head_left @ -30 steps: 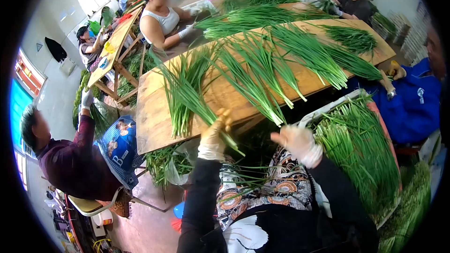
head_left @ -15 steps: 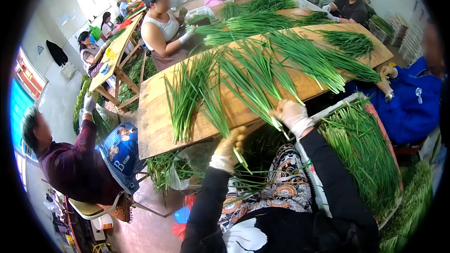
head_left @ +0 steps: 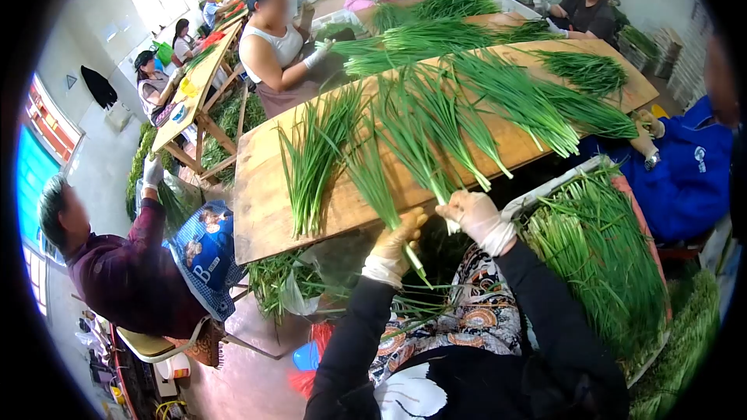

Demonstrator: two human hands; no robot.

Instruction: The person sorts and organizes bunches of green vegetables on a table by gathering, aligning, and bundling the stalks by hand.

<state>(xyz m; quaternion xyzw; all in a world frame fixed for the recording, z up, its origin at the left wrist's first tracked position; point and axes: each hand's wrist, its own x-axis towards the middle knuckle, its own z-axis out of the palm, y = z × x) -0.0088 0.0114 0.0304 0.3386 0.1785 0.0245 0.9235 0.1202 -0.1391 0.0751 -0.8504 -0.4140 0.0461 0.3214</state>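
Note:
At the near edge of the wooden board, my gloved left hand (head_left: 398,243) is closed around a small bunch of garlic chives (head_left: 372,175). Its pale stem ends poke out below my fingers, while the leaves trail up onto the board. To its right, my gloved right hand (head_left: 471,216) pinches the white stem ends of another chive bunch (head_left: 414,142). A loose heap of chives (head_left: 315,159) lies left of my left hand. Separate chive stalks (head_left: 467,128) fan out beyond my right hand, their pale ends near the edge.
A crate of chives (head_left: 591,257) stands at my right, by a person in a blue jacket (head_left: 685,179). More bunches cover the wooden board (head_left: 261,210). A seated person (head_left: 140,280) is at left; several co-workers sit around the board. Loose greens (head_left: 280,280) hang below its edge.
My right hand has shifted left, closer to my left hand, leaving some stalks lying on the board. My left hand still grips its bunch, slightly farther right in view.

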